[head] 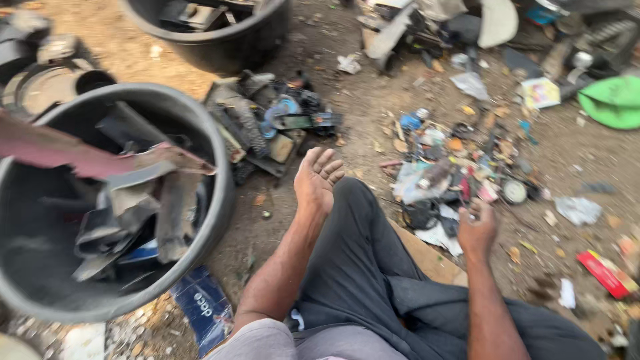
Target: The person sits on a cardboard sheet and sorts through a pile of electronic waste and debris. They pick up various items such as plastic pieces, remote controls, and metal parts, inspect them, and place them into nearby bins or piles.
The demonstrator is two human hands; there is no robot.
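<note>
Head-worn view, steeply down, close

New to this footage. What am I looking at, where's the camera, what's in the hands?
There is no machine here: one picture, from a camera worn on a person's head, looking down at their own two bare hands. The person sits on dirt ground, dark trousers in the foreground. The left hand is open, palm up, fingers spread, holding nothing. The right hand is curled near a scrap pile of small mixed parts and wrappers; whether it grips anything is too blurred to tell. To the left stands a large black tub filled with dark plastic pieces. A second tub sits further off, and a green lid-like thing at far right.
</note>
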